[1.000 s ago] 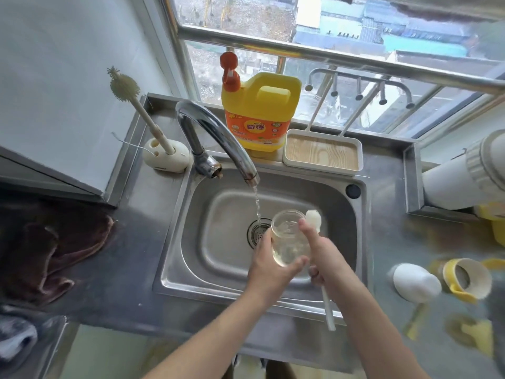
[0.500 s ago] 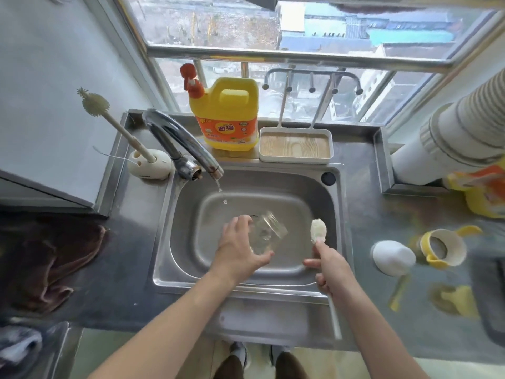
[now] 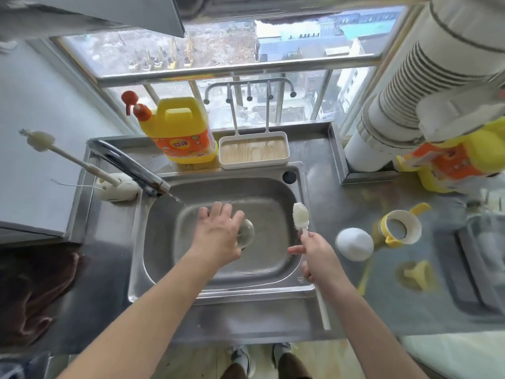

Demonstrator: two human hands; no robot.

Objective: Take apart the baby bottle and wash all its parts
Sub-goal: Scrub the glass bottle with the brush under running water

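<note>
Lowered since half a second ago, the left hand (image 3: 218,236) now covers the glass bottle (image 3: 247,232) low in the sink (image 3: 273,292), fingers spread, grip unclear. Fingers of the right hand (image 3: 314,253) clamp the bottle brush (image 3: 300,216). Wet glass could slip and crack against steel.

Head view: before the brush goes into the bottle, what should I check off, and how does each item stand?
1. Clear round baby bottle body held over the stainless steel sink: ok, the left hand grips it from above.
2. White long-handled bottle brush in hand: ok, the right hand grips its handle, bristle head up.
3. Brush clear of the bottle: ok, they are apart.
4. Bottle mouth turned toward the brush: cannot tell, the hand covers most of it.
5. Curved chrome tap shut off: not ok, water trickles from it.
6. Bottle emptied: cannot tell.
</note>
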